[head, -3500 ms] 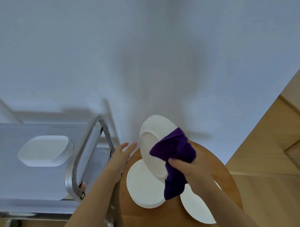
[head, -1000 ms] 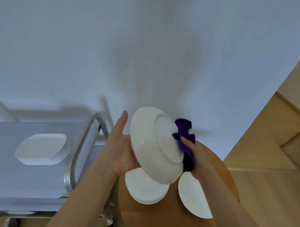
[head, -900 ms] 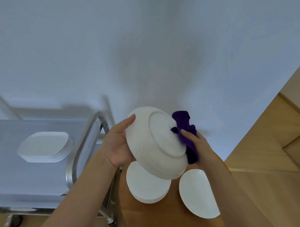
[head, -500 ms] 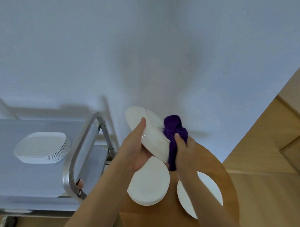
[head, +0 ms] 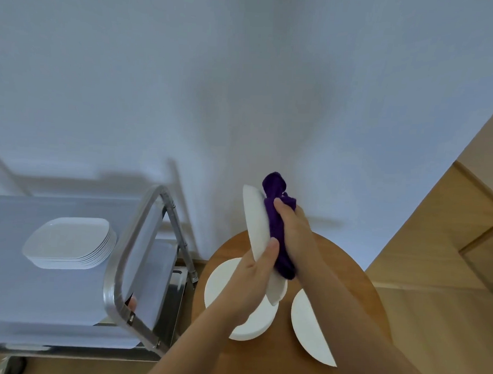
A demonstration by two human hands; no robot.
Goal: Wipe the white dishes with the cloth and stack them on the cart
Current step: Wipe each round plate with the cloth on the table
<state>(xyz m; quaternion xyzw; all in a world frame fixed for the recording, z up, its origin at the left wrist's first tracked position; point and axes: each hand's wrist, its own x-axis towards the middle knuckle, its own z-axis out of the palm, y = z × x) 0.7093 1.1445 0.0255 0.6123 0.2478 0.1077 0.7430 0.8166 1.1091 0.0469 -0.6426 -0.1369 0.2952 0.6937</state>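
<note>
1. While the wiping step was under way, the white plate stood on edge above the round table, gripped by the left hand.
2. The right hand clutched the purple cloth against it.
3. Next, it likely needed carrying to the stacked dishes on the cart.

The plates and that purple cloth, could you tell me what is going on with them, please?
A person is wiping a round white plate, held on edge above the round wooden table. The left hand grips its lower rim while the right hand presses the purple cloth against its face. A stack of round plates and a single plate wait on the table. A stack of squarish dishes already sits on the cart.
</note>
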